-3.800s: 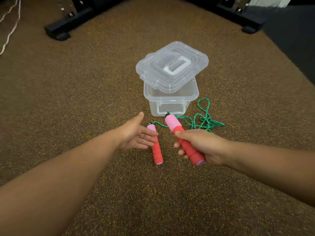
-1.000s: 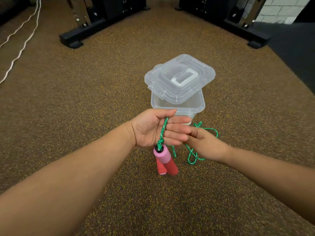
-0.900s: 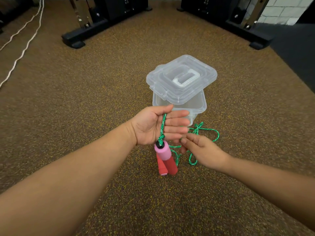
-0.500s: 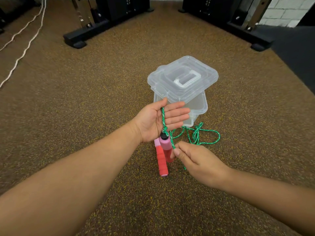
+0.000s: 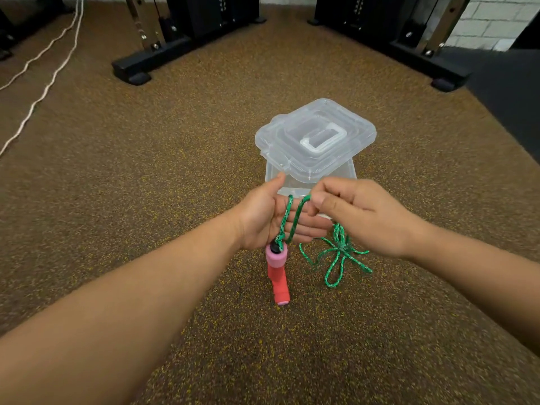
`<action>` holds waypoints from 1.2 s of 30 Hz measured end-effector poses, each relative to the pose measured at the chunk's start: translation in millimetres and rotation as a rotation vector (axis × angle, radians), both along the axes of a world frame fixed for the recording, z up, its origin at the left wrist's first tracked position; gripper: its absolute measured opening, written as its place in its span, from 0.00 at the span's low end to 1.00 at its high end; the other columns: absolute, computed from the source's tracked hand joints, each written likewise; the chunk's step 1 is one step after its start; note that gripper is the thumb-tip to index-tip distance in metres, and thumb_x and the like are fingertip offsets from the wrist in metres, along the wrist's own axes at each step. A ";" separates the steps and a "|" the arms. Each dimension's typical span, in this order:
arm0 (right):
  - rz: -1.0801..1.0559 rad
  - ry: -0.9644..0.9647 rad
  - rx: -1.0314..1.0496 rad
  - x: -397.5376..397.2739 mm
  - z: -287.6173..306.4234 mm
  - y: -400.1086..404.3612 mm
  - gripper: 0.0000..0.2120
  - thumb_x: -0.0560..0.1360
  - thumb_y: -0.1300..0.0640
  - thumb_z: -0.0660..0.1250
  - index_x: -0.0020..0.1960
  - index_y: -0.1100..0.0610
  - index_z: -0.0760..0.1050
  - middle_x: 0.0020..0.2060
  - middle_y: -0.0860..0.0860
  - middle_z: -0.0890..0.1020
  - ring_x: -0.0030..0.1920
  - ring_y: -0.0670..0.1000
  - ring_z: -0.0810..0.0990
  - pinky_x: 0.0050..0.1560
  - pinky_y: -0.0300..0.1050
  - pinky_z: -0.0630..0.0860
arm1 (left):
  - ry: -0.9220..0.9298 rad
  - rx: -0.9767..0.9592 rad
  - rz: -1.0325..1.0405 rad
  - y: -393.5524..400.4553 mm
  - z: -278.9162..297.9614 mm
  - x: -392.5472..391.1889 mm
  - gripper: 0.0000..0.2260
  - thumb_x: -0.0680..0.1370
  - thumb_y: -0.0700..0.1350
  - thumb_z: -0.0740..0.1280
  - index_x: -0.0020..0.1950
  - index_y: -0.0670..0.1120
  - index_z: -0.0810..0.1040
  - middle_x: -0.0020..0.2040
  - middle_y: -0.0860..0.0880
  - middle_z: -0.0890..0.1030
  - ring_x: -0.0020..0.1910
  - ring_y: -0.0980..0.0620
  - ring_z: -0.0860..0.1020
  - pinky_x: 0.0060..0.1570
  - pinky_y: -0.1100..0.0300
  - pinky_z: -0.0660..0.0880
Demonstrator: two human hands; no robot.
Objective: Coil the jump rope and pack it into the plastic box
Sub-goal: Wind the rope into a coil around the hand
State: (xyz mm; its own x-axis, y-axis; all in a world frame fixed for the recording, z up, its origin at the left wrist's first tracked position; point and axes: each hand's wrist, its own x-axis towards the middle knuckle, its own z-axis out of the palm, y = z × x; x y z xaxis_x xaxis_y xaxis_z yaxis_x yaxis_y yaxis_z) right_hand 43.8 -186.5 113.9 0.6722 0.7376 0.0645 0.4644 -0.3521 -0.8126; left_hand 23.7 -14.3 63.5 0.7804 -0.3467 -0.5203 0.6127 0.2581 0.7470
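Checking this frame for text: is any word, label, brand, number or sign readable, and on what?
None readable.
Clear plastic box and its lid: no print or sticker visible.
Pink and red handles and green rope: no markings visible.
Black equipment frames at the top: rows of holes only, no lettering legible.
Left hand and right hand: nothing written.

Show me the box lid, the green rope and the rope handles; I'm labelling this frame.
box lid (image 5: pixel 315 140), head view, on its moulded top.
green rope (image 5: pixel 336 252), head view, on the loose tangle.
rope handles (image 5: pixel 277 273), head view, on the red grip.
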 end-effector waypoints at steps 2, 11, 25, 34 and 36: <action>-0.009 -0.031 0.007 9.7 2.7 -0.8 0.10 0.76 0.49 0.59 0.38 0.46 0.74 0.34 0.44 0.80 0.37 0.42 0.76 0.43 0.38 0.72 | 0.007 0.006 -0.082 -0.4 1.0 -0.5 0.40 0.77 0.65 0.38 0.51 0.40 0.81 0.45 0.40 0.85 0.45 0.44 0.84 0.49 0.55 0.78; -0.091 -0.053 -0.021 45.0 -14.5 -0.1 0.11 0.80 0.53 0.59 0.39 0.47 0.72 0.34 0.43 0.75 0.36 0.39 0.70 0.42 0.37 0.68 | 0.017 -0.024 -0.345 -10.8 9.5 -0.4 0.44 0.74 0.69 0.35 0.53 0.40 0.81 0.43 0.42 0.86 0.42 0.47 0.84 0.44 0.59 0.79; -0.194 0.210 -0.011 23.8 -81.3 -5.3 0.12 0.81 0.56 0.56 0.45 0.58 0.75 0.30 0.44 0.73 0.29 0.38 0.69 0.35 0.40 0.68 | -0.104 -0.197 0.045 -5.4 13.5 6.0 0.22 0.81 0.49 0.53 0.44 0.44 0.85 0.33 0.48 0.85 0.30 0.53 0.84 0.33 0.62 0.80; -0.028 -0.073 -0.290 -16.0 -70.6 -13.0 0.11 0.80 0.50 0.55 0.41 0.46 0.71 0.26 0.44 0.71 0.30 0.39 0.71 0.32 0.34 0.62 | -0.168 -0.115 0.273 -3.5 13.7 11.1 0.20 0.82 0.53 0.50 0.57 0.43 0.76 0.43 0.49 0.86 0.41 0.54 0.85 0.43 0.62 0.79; 0.012 -0.112 -0.328 -20.7 -62.9 -12.5 0.11 0.80 0.48 0.54 0.42 0.46 0.70 0.28 0.37 0.75 0.31 0.36 0.72 0.32 0.32 0.62 | -0.128 -0.142 0.287 -2.3 15.9 11.7 0.24 0.82 0.56 0.48 0.60 0.41 0.75 0.46 0.46 0.86 0.44 0.51 0.85 0.46 0.60 0.80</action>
State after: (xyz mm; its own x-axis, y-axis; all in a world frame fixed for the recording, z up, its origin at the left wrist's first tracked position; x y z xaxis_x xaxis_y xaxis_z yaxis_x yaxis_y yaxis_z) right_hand 23.1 -199.0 51.0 0.6652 0.7392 -0.1048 0.5502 -0.5802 -0.6005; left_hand 35.4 -16.6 79.4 0.9127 -0.1654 -0.3738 0.4032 0.5134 0.7575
